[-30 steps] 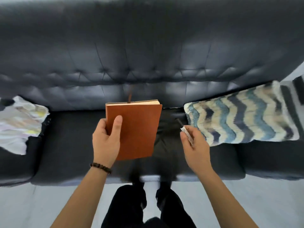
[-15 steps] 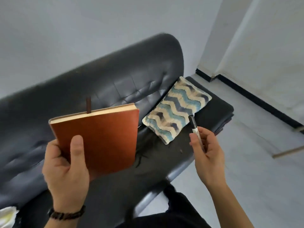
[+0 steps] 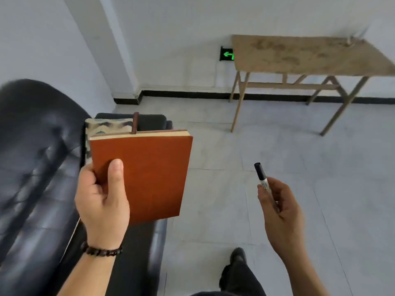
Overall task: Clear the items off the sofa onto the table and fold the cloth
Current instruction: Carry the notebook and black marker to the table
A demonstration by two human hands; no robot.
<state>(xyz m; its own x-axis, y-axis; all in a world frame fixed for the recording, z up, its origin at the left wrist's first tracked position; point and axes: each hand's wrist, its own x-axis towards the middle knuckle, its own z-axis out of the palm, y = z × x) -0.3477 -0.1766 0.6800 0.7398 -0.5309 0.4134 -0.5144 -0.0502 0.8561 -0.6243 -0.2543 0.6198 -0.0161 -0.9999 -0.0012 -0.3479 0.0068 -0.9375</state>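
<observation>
My left hand grips an orange-brown notebook by its lower left corner, thumb on the cover; a brown ribbon sticks up from its top edge. My right hand holds a marker with a black cap, tip pointing up. Both are held in the air over the floor beside the black leather sofa on the left. A wooden table stands at the far right against the wall. A wave-patterned cushion on the sofa peeks out behind the notebook. The cloth is out of view.
Grey tiled floor stretches between me and the table. A green exit sign glows on the white wall beside the table. A wall pillar juts out behind the sofa's end. My leg and shoe show at the bottom.
The view has swung right, from facing the sofa toward the room and table. Both hands keep hold of the notebook and marker, now carried away from the sofa seat.
</observation>
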